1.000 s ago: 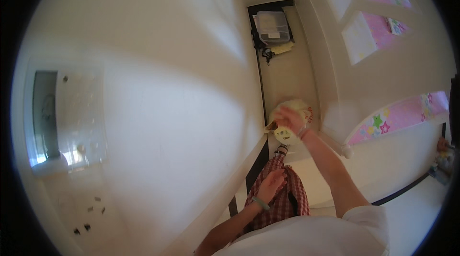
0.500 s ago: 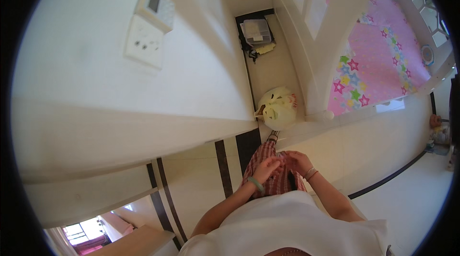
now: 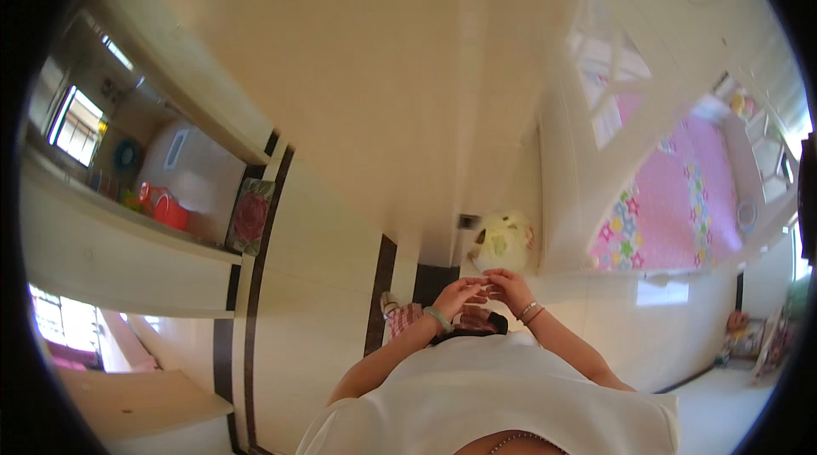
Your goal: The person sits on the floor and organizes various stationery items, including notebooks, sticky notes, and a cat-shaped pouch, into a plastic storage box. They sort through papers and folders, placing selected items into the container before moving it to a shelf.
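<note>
Head view is showing a red container [image 3: 170, 210] sitting on a pale shelf [image 3: 111, 225] at far left, with a rose-patterned panel [image 3: 249, 217] just beside it. Lower centre, the left hand [image 3: 458, 293], wearing a green bangle [image 3: 438, 319], is meeting the right hand [image 3: 509, 287] in front of the white top [image 3: 494, 395]; fingertips are touching, curled narrow, and whether they are pinching anything I cannot tell. Checked red cloth [image 3: 407, 315] is showing just under the wrists. A round cream bag [image 3: 502, 242] with leaf shapes is hanging just above the hands, apart from them. A pink star-patterned mat [image 3: 672, 208] is lying to the right.
</note>
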The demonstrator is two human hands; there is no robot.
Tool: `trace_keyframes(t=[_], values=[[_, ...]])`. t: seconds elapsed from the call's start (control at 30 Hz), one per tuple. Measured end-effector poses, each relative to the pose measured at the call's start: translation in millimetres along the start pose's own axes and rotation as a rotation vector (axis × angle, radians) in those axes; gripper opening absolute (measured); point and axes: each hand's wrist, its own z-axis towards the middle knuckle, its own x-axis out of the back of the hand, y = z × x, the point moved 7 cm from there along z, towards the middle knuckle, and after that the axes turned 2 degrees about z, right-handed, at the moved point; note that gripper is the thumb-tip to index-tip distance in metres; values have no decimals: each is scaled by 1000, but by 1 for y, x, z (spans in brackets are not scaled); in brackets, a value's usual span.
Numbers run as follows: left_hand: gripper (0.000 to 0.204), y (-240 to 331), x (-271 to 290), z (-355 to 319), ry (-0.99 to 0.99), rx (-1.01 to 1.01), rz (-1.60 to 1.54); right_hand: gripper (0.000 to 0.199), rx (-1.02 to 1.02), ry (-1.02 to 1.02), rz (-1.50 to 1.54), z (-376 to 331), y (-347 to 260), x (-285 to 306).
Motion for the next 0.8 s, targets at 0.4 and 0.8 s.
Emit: trace_keyframes(t=[0.4, 0.8], values=[[26, 119, 259, -117, 271, -264, 182, 22, 428, -277, -1043, 87, 35, -284], [25, 213, 370, -37, -8, -128, 229, 31, 349, -247, -1213, 209, -13, -389]])
